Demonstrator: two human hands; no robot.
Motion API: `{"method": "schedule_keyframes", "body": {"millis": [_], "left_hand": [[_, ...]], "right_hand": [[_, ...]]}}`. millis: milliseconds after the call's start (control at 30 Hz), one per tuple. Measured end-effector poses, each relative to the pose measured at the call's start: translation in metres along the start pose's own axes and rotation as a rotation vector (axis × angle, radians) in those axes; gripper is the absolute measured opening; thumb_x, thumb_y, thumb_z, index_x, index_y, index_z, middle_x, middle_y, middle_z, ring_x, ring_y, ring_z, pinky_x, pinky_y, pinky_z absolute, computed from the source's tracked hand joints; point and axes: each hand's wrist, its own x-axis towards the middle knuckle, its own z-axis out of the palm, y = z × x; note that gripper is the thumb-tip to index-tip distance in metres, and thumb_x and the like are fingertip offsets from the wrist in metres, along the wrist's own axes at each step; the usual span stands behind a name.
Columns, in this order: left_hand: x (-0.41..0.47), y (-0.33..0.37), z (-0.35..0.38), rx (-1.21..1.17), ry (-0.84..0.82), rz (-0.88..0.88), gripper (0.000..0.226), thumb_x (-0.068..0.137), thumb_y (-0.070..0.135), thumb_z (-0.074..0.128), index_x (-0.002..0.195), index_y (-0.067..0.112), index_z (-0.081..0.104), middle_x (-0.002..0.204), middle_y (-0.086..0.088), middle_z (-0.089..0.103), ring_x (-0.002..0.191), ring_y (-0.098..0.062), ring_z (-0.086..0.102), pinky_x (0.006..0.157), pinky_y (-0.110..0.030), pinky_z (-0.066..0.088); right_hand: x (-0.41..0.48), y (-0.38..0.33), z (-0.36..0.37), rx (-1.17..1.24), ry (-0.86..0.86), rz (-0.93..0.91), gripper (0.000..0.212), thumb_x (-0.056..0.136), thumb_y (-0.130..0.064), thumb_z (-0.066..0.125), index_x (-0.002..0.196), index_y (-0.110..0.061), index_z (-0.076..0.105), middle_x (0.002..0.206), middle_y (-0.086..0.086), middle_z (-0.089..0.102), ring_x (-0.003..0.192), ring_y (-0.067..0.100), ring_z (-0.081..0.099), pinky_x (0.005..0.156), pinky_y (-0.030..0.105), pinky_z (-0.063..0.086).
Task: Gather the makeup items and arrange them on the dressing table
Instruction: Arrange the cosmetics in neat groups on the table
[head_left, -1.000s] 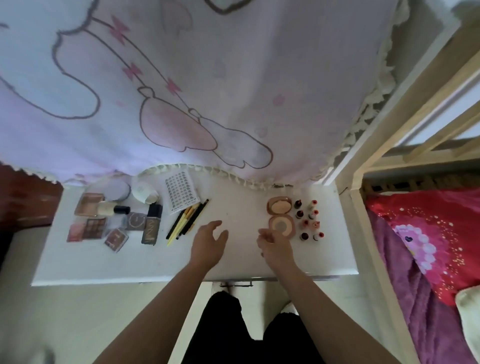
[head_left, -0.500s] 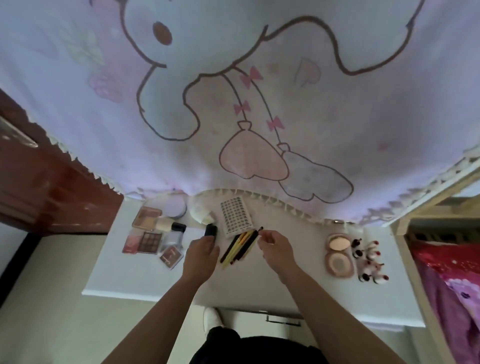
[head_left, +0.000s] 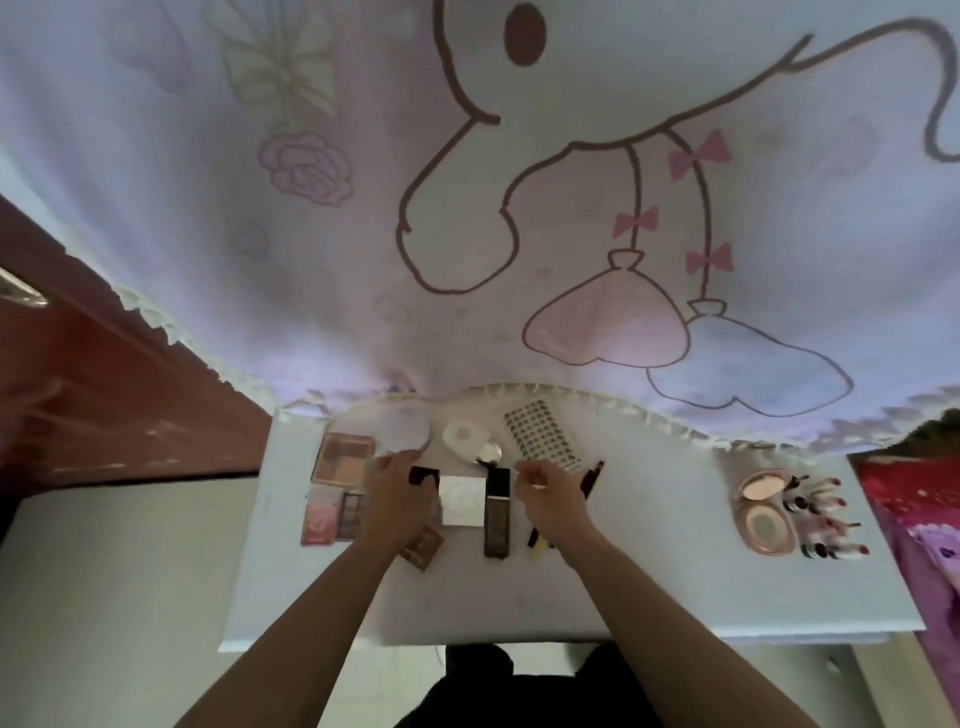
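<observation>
The makeup lies in two groups on the white worktop (head_left: 649, 571). I see the left hand (head_left: 397, 499) over the left group, its fingers curled round a black-capped bottle (head_left: 423, 475). Just beside it lie a white square compact (head_left: 462, 501) and a tall dark tube (head_left: 497, 512). The right hand (head_left: 553, 499) rests over a bundle of pencils (head_left: 595, 470), with its fingers curled. I cannot tell whether they grip anything. Further left are a tan palette (head_left: 343, 457), a pink palette (head_left: 319, 519) and a small brown palette (head_left: 423, 545). At the back edge sit a round white compact (head_left: 402, 431), a white oval case (head_left: 462, 439) and a dotted sheet (head_left: 540, 436). Well apart to the right lie an open pink compact (head_left: 766, 512) and a cluster of small red-capped bottles (head_left: 821, 519). A pale cartoon-printed curtain (head_left: 519, 208) hangs behind.
</observation>
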Motion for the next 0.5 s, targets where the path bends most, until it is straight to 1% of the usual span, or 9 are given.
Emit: {"method": "schedule_keyframes", "body": {"millis": [67, 167, 233, 267, 300, 333, 367, 433, 500], "left_hand": [[0.016, -0.002, -0.009, 0.014, -0.012, -0.007, 0.049, 0.088, 0.019, 0.062, 0.136, 0.012, 0.05, 0.137, -0.013, 0.05, 0.125, -0.03, 0.047, 0.102, -0.039, 0.042], [0.04, -0.003, -0.02, 0.126, -0.078, -0.012, 0.066, 0.09, 0.026, 0.06, 0.149, 0.018, 0.031, 0.157, -0.014, 0.024, 0.139, -0.035, 0.03, 0.109, -0.046, 0.035], [0.06, -0.004, -0.022, 0.232, -0.127, 0.009, 0.073, 0.091, 0.037, 0.058, 0.152, 0.023, 0.022, 0.161, -0.012, 0.01, 0.145, -0.036, 0.015, 0.113, -0.049, 0.028], [0.07, -0.006, -0.021, 0.273, -0.157, 0.03, 0.075, 0.09, 0.044, 0.057, 0.152, 0.025, 0.02, 0.162, -0.011, 0.007, 0.146, -0.036, 0.011, 0.113, -0.051, 0.025], [0.081, -0.009, -0.019, 0.318, -0.201, 0.042, 0.075, 0.089, 0.05, 0.056, 0.151, 0.026, 0.021, 0.161, -0.012, 0.009, 0.146, -0.037, 0.011, 0.113, -0.052, 0.025], [0.089, -0.011, -0.016, 0.367, -0.239, 0.056, 0.075, 0.085, 0.055, 0.056, 0.147, 0.027, 0.025, 0.159, -0.014, 0.016, 0.144, -0.038, 0.016, 0.111, -0.052, 0.028], [0.095, -0.013, -0.014, 0.398, -0.265, 0.063, 0.074, 0.08, 0.058, 0.057, 0.141, 0.027, 0.03, 0.153, -0.015, 0.028, 0.139, -0.038, 0.026, 0.107, -0.052, 0.033], [0.102, -0.016, -0.008, 0.394, -0.263, 0.065, 0.067, 0.076, 0.058, 0.058, 0.129, 0.025, 0.036, 0.132, -0.015, 0.047, 0.118, -0.037, 0.047, 0.093, -0.048, 0.044], [0.104, -0.018, -0.007, 0.362, -0.212, 0.068, 0.061, 0.077, 0.053, 0.06, 0.125, 0.022, 0.04, 0.12, -0.015, 0.053, 0.104, -0.037, 0.054, 0.085, -0.044, 0.047]], "right_hand": [[0.006, -0.004, 0.012, -0.028, -0.017, 0.008, 0.03, 0.096, -0.021, 0.056, 0.125, -0.022, 0.062, 0.117, -0.003, 0.063, 0.101, 0.016, 0.06, 0.082, 0.029, 0.05], [0.014, -0.005, 0.029, -0.165, -0.066, -0.019, 0.035, 0.096, -0.019, 0.054, 0.13, -0.02, 0.059, 0.123, -0.001, 0.061, 0.107, 0.019, 0.059, 0.09, 0.031, 0.051], [0.014, -0.001, 0.038, -0.352, -0.111, -0.142, 0.033, 0.096, -0.02, 0.051, 0.128, -0.023, 0.059, 0.123, 0.0, 0.061, 0.109, 0.02, 0.06, 0.092, 0.035, 0.052], [0.014, 0.004, 0.043, -0.477, -0.135, -0.234, 0.034, 0.096, -0.021, 0.049, 0.129, -0.025, 0.058, 0.128, 0.0, 0.06, 0.114, 0.021, 0.058, 0.096, 0.037, 0.051], [0.012, 0.008, 0.047, -0.608, -0.164, -0.32, 0.038, 0.097, -0.021, 0.048, 0.134, -0.026, 0.055, 0.137, 0.0, 0.055, 0.124, 0.022, 0.052, 0.101, 0.038, 0.048], [0.009, 0.012, 0.049, -0.73, -0.201, -0.377, 0.043, 0.098, -0.021, 0.046, 0.141, -0.026, 0.049, 0.148, 0.0, 0.047, 0.135, 0.025, 0.042, 0.107, 0.04, 0.042], [0.006, 0.015, 0.051, -0.834, -0.238, -0.405, 0.048, 0.099, -0.02, 0.045, 0.146, -0.026, 0.042, 0.156, 0.0, 0.037, 0.143, 0.027, 0.03, 0.111, 0.042, 0.037], [-0.002, 0.017, 0.052, -0.97, -0.293, -0.409, 0.056, 0.097, -0.015, 0.043, 0.151, -0.026, 0.032, 0.162, 0.0, 0.022, 0.15, 0.029, 0.011, 0.113, 0.046, 0.031], [-0.006, 0.017, 0.052, -1.028, -0.32, -0.397, 0.064, 0.095, -0.012, 0.044, 0.155, -0.025, 0.024, 0.165, 0.0, 0.012, 0.151, 0.029, 0.0, 0.116, 0.048, 0.025]]}}
